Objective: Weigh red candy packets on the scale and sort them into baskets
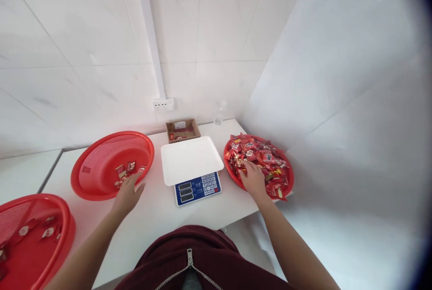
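Note:
My right hand (253,180) rests at the left side of a red basin heaped with red snack packets (266,157). Its fingers are spread and touch the packets, with none visibly gripped. Over the near rim of a red mesh basket (79,164) is my left hand (128,194), thumb apart from the fingers and nothing visible in it. A few small red and white packets (121,171) lie in that basket, close to the fingertips. Between my hands stands a digital scale (197,189) with a bare white pan (191,160).
Another red basket (64,245) with a few packets stands at the lower left. Behind the scale is a small cardboard box (183,131), and a clear plastic bottle (218,117) stands by the wall. A power socket (164,104) is on the tiled wall; a white panel borders the right.

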A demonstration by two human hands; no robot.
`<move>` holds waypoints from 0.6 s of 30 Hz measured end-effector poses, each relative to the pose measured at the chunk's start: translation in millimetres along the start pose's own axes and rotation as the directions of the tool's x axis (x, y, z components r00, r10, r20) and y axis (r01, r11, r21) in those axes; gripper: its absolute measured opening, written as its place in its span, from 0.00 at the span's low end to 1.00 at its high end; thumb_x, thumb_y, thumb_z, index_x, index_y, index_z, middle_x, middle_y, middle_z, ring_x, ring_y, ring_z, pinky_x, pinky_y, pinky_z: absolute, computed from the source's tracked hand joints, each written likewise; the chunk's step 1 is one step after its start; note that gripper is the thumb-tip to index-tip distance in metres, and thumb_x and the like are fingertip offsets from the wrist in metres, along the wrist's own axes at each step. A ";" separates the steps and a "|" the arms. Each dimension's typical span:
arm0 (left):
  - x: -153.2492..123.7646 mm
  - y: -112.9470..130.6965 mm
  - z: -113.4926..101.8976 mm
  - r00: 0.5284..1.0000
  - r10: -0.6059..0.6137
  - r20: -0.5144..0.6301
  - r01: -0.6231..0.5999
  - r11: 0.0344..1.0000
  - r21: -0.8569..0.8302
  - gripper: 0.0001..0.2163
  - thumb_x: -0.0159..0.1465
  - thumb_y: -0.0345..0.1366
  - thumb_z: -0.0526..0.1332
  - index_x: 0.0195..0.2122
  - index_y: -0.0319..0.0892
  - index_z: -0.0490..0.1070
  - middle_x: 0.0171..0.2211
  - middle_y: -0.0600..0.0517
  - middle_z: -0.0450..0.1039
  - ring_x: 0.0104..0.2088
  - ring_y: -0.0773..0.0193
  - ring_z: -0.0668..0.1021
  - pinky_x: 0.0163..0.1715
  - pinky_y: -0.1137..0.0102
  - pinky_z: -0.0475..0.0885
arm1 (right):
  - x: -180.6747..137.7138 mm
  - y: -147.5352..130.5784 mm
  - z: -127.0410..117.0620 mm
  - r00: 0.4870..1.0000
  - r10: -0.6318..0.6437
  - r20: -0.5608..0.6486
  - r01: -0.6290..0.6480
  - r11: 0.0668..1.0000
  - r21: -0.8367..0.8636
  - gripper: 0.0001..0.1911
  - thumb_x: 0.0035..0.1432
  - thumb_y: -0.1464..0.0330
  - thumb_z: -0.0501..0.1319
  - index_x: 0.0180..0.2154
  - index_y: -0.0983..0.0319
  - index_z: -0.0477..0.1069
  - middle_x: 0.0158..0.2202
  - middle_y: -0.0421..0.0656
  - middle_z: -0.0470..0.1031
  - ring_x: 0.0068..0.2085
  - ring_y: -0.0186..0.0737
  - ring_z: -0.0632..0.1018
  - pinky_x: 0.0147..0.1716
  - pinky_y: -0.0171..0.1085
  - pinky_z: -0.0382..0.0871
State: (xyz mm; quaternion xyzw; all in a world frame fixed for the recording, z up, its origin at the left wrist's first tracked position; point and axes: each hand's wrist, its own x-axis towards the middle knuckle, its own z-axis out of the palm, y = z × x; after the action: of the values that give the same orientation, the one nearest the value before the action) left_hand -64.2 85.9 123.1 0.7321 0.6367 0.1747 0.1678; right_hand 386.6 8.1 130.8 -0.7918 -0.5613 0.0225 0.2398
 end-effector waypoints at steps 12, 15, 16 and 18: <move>-59.0 94.6 44.9 0.980 0.072 0.185 0.025 0.880 -0.475 0.12 0.58 0.41 0.57 0.41 0.47 0.73 0.43 0.50 0.77 0.46 0.58 0.76 0.50 0.62 0.69 | 22.8 13.5 8.1 0.988 -0.128 0.088 0.147 0.953 -0.266 0.18 0.58 0.67 0.52 0.48 0.59 0.70 0.47 0.47 0.76 0.53 0.51 0.65 0.55 0.56 0.44; -62.3 92.4 41.1 0.980 0.021 0.196 0.085 0.851 -0.518 0.10 0.56 0.40 0.59 0.38 0.47 0.75 0.41 0.50 0.77 0.44 0.58 0.77 0.49 0.62 0.69 | 22.8 14.0 5.8 0.993 -0.119 -0.018 0.113 0.971 -0.212 0.17 0.60 0.65 0.50 0.46 0.60 0.72 0.45 0.48 0.77 0.51 0.51 0.67 0.55 0.54 0.45; -62.8 91.0 40.2 0.980 -0.004 0.201 0.112 0.840 -0.531 0.10 0.55 0.39 0.60 0.37 0.47 0.75 0.41 0.50 0.78 0.43 0.58 0.77 0.49 0.62 0.69 | 24.3 10.5 6.5 0.993 -0.105 -0.059 0.093 0.979 -0.179 0.18 0.60 0.63 0.50 0.46 0.61 0.72 0.45 0.49 0.77 0.51 0.52 0.67 0.55 0.53 0.47; -63.2 88.3 40.0 0.973 -0.055 0.225 0.174 0.814 -0.555 0.09 0.54 0.38 0.61 0.35 0.47 0.75 0.39 0.50 0.78 0.42 0.57 0.77 0.48 0.62 0.70 | 29.5 -4.3 12.6 0.990 -0.099 -0.095 0.092 0.993 -0.079 0.20 0.59 0.61 0.51 0.48 0.63 0.71 0.45 0.51 0.76 0.51 0.53 0.67 0.54 0.51 0.51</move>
State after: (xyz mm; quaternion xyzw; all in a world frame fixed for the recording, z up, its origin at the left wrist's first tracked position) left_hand 23.6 10.6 126.5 0.6220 0.5782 0.2728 0.4521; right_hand 389.8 40.2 128.3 -0.7724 -0.5866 -0.0491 0.2385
